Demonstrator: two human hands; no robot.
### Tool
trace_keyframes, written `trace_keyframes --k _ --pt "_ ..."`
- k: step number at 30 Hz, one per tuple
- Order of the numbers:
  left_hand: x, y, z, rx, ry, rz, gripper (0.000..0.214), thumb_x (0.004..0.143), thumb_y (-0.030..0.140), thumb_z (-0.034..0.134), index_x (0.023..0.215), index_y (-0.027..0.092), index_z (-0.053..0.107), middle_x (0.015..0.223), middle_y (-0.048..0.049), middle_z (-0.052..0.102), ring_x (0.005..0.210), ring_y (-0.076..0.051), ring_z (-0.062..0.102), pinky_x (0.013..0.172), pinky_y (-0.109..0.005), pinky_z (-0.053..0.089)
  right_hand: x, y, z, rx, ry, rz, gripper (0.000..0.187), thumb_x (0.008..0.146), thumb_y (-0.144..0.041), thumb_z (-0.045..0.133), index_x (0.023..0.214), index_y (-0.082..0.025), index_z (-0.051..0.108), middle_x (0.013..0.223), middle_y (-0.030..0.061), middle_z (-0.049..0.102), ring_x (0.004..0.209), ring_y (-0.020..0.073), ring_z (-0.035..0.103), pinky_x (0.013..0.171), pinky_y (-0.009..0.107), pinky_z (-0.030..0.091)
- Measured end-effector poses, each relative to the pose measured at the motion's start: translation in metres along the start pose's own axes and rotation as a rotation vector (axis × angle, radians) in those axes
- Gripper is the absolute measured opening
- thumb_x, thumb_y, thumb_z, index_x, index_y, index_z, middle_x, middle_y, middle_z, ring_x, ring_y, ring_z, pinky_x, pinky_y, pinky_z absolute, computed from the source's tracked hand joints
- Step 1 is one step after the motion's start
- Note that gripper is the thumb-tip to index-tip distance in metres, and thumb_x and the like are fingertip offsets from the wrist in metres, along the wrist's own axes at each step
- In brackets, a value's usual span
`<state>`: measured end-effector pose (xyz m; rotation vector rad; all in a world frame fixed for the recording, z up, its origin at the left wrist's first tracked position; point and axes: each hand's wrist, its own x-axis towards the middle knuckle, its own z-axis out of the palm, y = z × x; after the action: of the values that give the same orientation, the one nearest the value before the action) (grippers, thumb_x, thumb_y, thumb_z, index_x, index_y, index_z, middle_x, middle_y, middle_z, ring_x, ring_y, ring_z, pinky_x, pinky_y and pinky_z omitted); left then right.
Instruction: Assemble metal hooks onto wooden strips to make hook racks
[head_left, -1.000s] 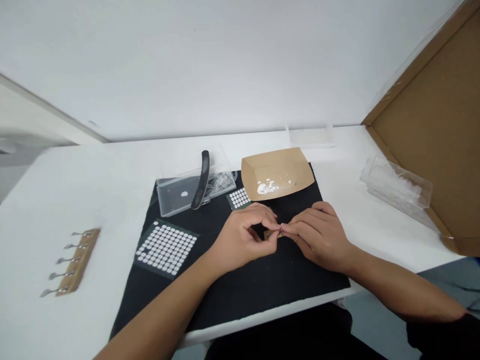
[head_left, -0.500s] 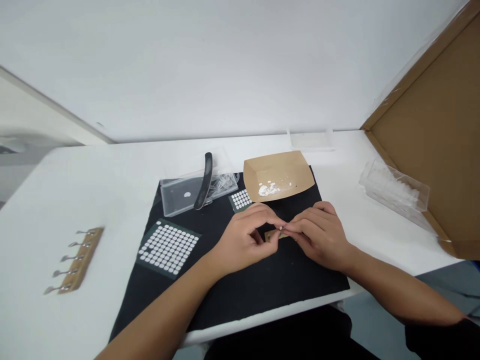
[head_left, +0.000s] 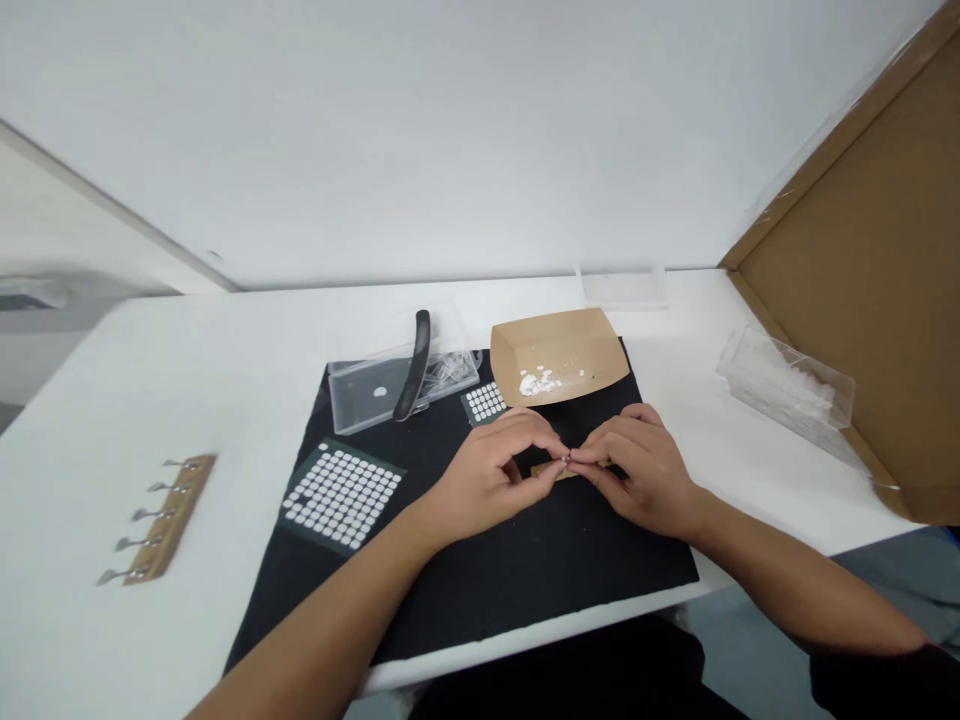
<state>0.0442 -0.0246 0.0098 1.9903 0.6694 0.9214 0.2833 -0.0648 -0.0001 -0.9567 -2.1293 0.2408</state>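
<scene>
My left hand (head_left: pixel 491 472) and my right hand (head_left: pixel 637 470) meet over the middle of a black mat (head_left: pixel 480 560), fingertips pinched together on a tiny piece at about the same spot. Just under the fingertips lies a small brown wooden piece (head_left: pixel 546 470), mostly hidden by my fingers. Behind the hands stands a brown paper tray (head_left: pixel 559 355) with white bits in it. A small sheet of white dots (head_left: pixel 484 402) lies beside the tray, and a larger dark sheet of white dots (head_left: pixel 341 495) lies to the left on the mat.
A clear plastic box (head_left: pixel 375 385) with a black curved tool (head_left: pixel 414 365) across it sits at the mat's back left. A wooden strip with metal hooks (head_left: pixel 161 520) lies on the white table at left. A clear container (head_left: pixel 787 385) and a cardboard box (head_left: pixel 877 300) stand at right.
The view has shifted slightly. My two hands have stayed together over the mat, fingertips working at the same small spot, with only slight finger movement.
</scene>
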Motion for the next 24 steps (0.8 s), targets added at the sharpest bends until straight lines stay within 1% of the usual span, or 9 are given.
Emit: trace_keyframes --k 3,8,11,13,15,17,20,22,24 --pt "0.000 -0.002 0.000 0.001 0.021 0.020 0.011 0.096 0.017 0.073 0.104 0.016 0.080 0.099 -0.0119 0.077 0.082 -0.016 0.073 0.042 -0.011 0.050 0.000 0.001 0.000 0.014 0.000 0.000 0.011 0.102 -0.017 0.075 0.105 -0.023 0.067 0.091 -0.0024 0.080 0.080 0.0146 0.074 0.083 0.036 0.040" --pt "0.000 -0.005 0.001 0.051 0.063 0.085 0.011 0.095 0.016 0.075 0.104 0.017 0.081 0.095 -0.0114 0.079 0.092 -0.020 0.075 0.042 -0.011 0.049 0.001 0.003 0.000 0.018 0.002 -0.014 0.008 0.104 -0.019 0.072 0.105 -0.023 0.067 0.091 -0.0020 0.080 0.080 0.0148 0.073 0.083 0.037 0.040" --pt "0.000 -0.005 0.001 0.051 0.097 0.042 0.014 0.094 0.018 0.077 0.107 0.016 0.079 0.096 -0.0115 0.080 0.093 -0.020 0.076 0.042 -0.011 0.051 0.002 0.003 0.000 0.013 0.001 -0.017 0.006 0.105 -0.021 0.072 0.103 -0.023 0.066 0.091 -0.0014 0.080 0.080 0.0150 0.073 0.082 0.037 0.041" --pt "0.000 -0.004 0.001 0.056 0.106 0.017 0.013 0.094 0.020 0.078 0.106 0.016 0.078 0.096 -0.0117 0.080 0.091 -0.020 0.077 0.041 -0.011 0.051 0.002 0.003 -0.001 0.011 0.006 -0.023 0.006 0.105 -0.022 0.072 0.103 -0.023 0.066 0.090 -0.0013 0.080 0.080 0.0151 0.073 0.082 0.036 0.041" --pt "0.001 -0.003 0.000 0.080 0.096 0.061 0.008 0.095 0.020 0.077 0.102 0.016 0.079 0.094 -0.0114 0.081 0.093 -0.020 0.077 0.042 -0.012 0.049 0.002 0.003 -0.001 0.011 0.003 -0.027 0.006 0.105 -0.022 0.072 0.103 -0.023 0.066 0.090 -0.0012 0.079 0.080 0.0153 0.074 0.082 0.036 0.041" --pt "0.003 -0.004 -0.001 0.110 0.077 0.128 0.006 0.097 0.020 0.075 0.101 0.018 0.081 0.092 -0.0105 0.081 0.096 -0.022 0.076 0.049 -0.017 0.055 0.002 0.004 -0.001 0.015 -0.007 -0.028 0.005 0.106 -0.022 0.071 0.104 -0.023 0.066 0.090 -0.0011 0.079 0.080 0.0156 0.074 0.083 0.037 0.041" --pt "0.004 -0.005 -0.004 0.141 0.036 0.187 0.008 0.099 0.019 0.073 0.103 0.021 0.080 0.091 -0.0087 0.081 0.100 -0.023 0.075 0.073 -0.031 0.064 0.001 0.004 -0.001 0.024 -0.016 -0.035 0.005 0.105 -0.022 0.071 0.104 -0.023 0.067 0.091 -0.0006 0.079 0.080 0.0157 0.073 0.083 0.037 0.041" --pt "0.004 -0.005 -0.007 0.149 -0.010 0.206 0.007 0.100 0.020 0.072 0.103 0.020 0.078 0.090 -0.0083 0.080 0.098 -0.024 0.074 0.084 -0.037 0.064 0.002 0.004 -0.002 0.035 -0.022 -0.048 0.004 0.105 -0.022 0.071 0.104 -0.023 0.067 0.091 -0.0001 0.079 0.080 0.0157 0.073 0.083 0.036 0.041" --pt "0.004 -0.004 -0.009 0.135 -0.090 0.210 0.007 0.102 0.019 0.069 0.105 0.020 0.075 0.091 -0.0080 0.077 0.095 -0.023 0.071 0.088 -0.038 0.061 0.003 0.003 -0.003 0.067 -0.052 -0.053 0.003 0.106 -0.022 0.070 0.105 -0.023 0.068 0.092 0.0002 0.078 0.081 0.0155 0.072 0.083 0.036 0.041"
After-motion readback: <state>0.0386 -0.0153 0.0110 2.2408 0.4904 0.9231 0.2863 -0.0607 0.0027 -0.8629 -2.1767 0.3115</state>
